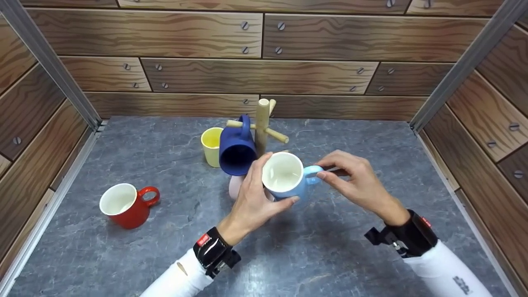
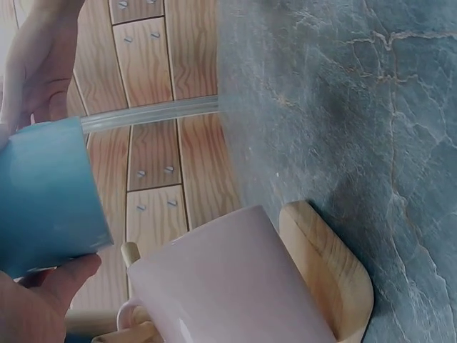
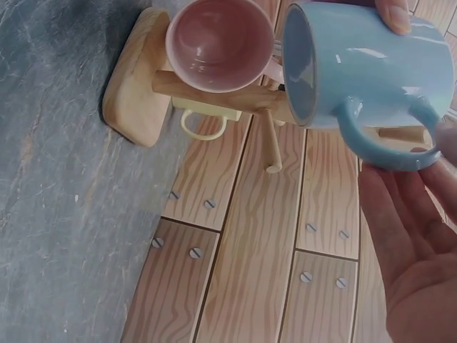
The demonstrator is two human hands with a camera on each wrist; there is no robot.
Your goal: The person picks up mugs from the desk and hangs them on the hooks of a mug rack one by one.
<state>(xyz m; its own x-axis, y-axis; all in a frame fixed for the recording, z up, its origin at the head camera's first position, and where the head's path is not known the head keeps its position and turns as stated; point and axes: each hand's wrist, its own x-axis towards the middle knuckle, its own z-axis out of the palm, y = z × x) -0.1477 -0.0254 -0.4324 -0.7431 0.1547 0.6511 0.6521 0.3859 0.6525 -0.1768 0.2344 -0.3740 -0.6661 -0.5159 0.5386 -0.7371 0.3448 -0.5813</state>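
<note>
Over the table, both hands hold a light blue mug (image 1: pixel 295 187) with a white inside, its mouth facing up toward the head camera. My left hand (image 1: pixel 253 198) grips the mug's body from the left, thumb along the near side. At its handle, my right hand (image 1: pixel 350 177) pinches with thumb and fingertips. Just behind is a wooden mug stand (image 1: pixel 261 136) with pegs. A dark blue mug (image 1: pixel 237 150) hangs by its handle on the stand's left peg. Lower down is a pink mug (image 2: pixel 221 279), mostly hidden in the head view by my left hand.
A red mug (image 1: pixel 130 210) with a white inside stands at the left of the table (image 1: pixel 173 247). Behind the dark blue mug, a yellow mug (image 1: pixel 212 152) is partly covered. A bare peg (image 1: pixel 277 135) points right from the stand. Wood-patterned walls (image 1: pixel 198 74) enclose the back and sides.
</note>
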